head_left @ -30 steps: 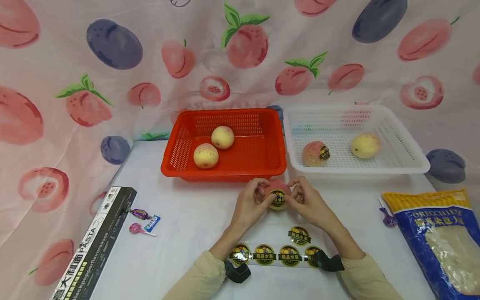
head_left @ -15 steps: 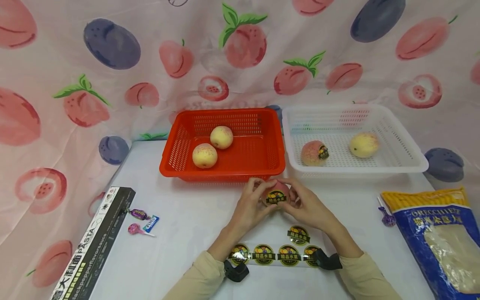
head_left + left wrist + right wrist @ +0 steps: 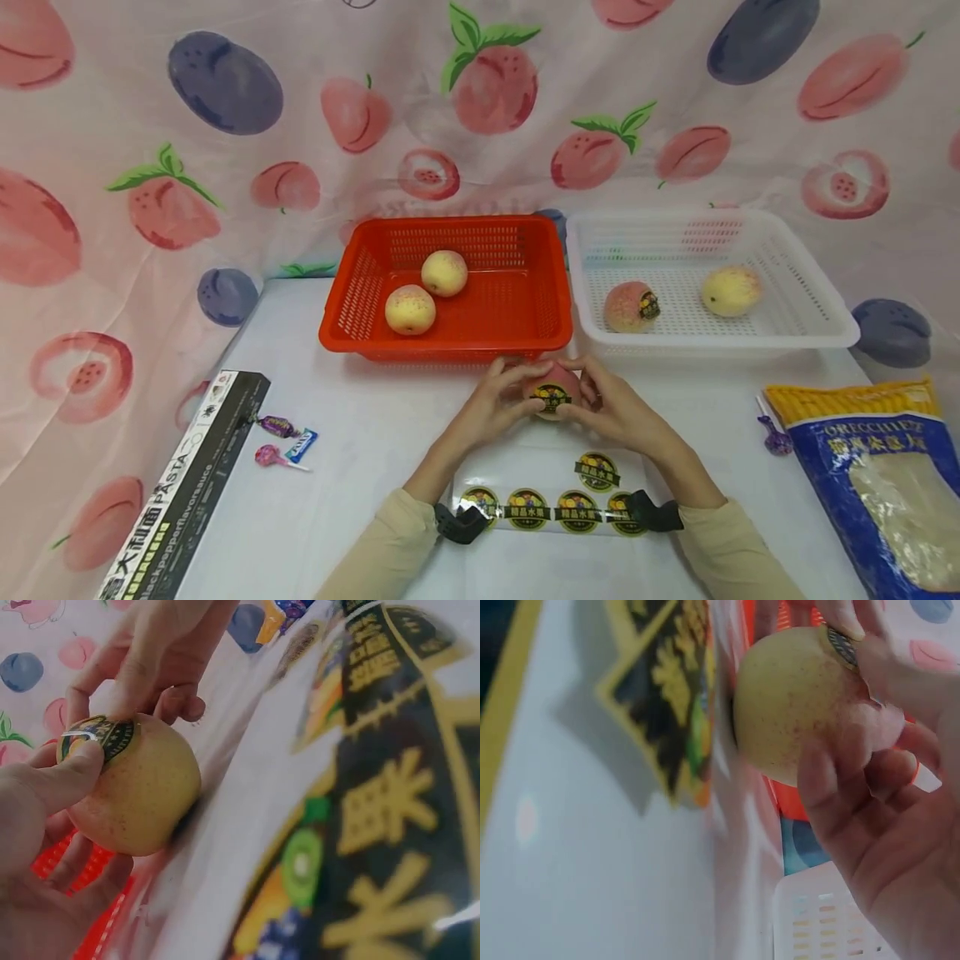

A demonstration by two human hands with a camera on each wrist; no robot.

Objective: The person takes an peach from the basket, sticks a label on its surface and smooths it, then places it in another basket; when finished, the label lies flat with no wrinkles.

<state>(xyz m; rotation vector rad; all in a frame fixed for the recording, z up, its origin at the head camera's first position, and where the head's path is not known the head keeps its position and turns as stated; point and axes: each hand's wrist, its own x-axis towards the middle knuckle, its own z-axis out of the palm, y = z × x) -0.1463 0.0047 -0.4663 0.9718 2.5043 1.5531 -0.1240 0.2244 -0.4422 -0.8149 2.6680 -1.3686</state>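
Pasta box [image 3: 187,483]: at my far left, its near end cut off.
Red basket [image 3: 446,344]: just beyond my hands, two peaches [image 3: 410,310] inside.
Left hand [image 3: 491,406]: clamped on the peach, thumb pressed over the label's edge, fingers curled round the fruit's side.
Label sheet [image 3: 521,468]: on the table, nearer me than the fruit; a black wrist camera [image 3: 461,522] covers one corner, and its print blurs in the right wrist view.
Peach [image 3: 146,795]: between my two hands, in front of the red basket; whether its underside rests on the table I can't tell.
Handling: I'd judge it light and firm enough to cup, the skin perhaps easily bruised (if it's real fruit), so round the sides is the place to hold.
Label [image 3: 552,397]: on the face towards me, thin and likely to crease; part of it hides under my thumbs, so I can't see how flat the edges lie.
Right hand [image 3: 617,410]: clamped on the peach too, fingers bent against its other side.
White basket [image 3: 720,340]: beyond my right hand, two more fruits inside.
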